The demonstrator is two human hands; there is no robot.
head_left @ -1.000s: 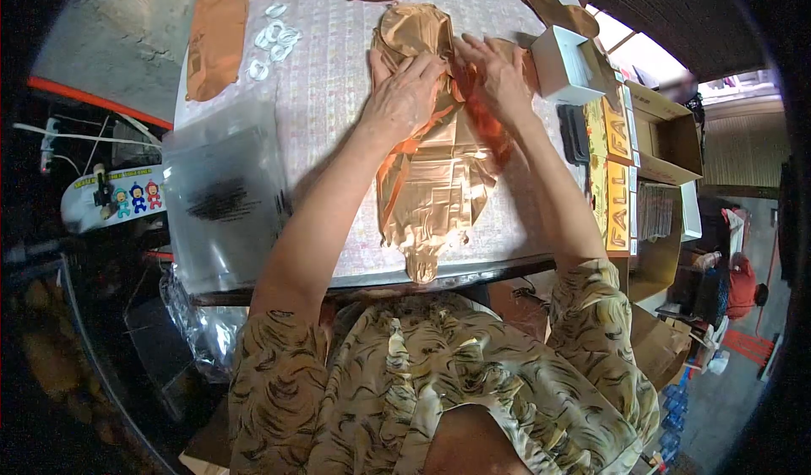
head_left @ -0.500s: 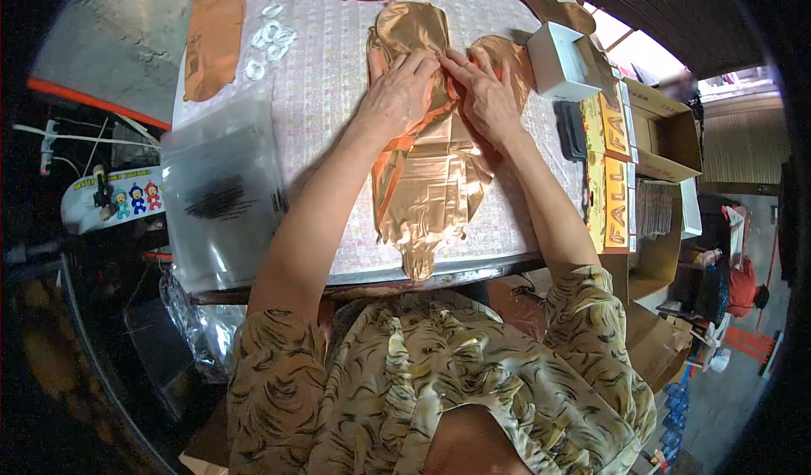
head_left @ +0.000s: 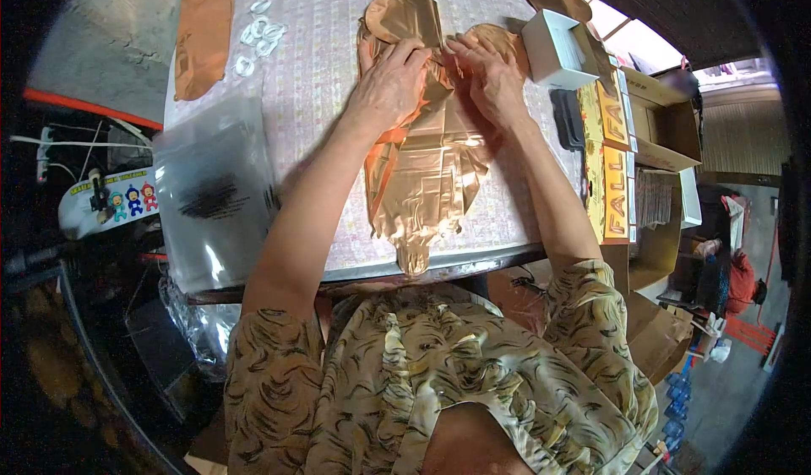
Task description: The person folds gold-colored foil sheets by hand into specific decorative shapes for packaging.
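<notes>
A shiny copper-coloured foil piece (head_left: 427,188) lies folded on the table, its narrow tab pointing at the near edge. My left hand (head_left: 390,82) rests on the upper left part of the foil, fingers bent over it; what its fingertips pinch, if anything, is hidden. On the upper right part lies my right hand (head_left: 490,74), palm down with its fingers spread. An orange strip (head_left: 380,158) shows along the foil's left side, below my left hand. The rounded top of the foil (head_left: 397,17) extends beyond both hands.
Clear plastic bags (head_left: 215,196) lie at the left, below white rings (head_left: 263,36) and a flat copper foil (head_left: 203,44). At the right are a white box (head_left: 557,48), a black object (head_left: 568,119) and yellow "FALL" packs (head_left: 614,192). More foil lies at the far edge.
My right hand has moved slightly right, away from my left hand, and its fingers have spread. The foil between the hands lies more exposed. The whole view has shifted slightly.
</notes>
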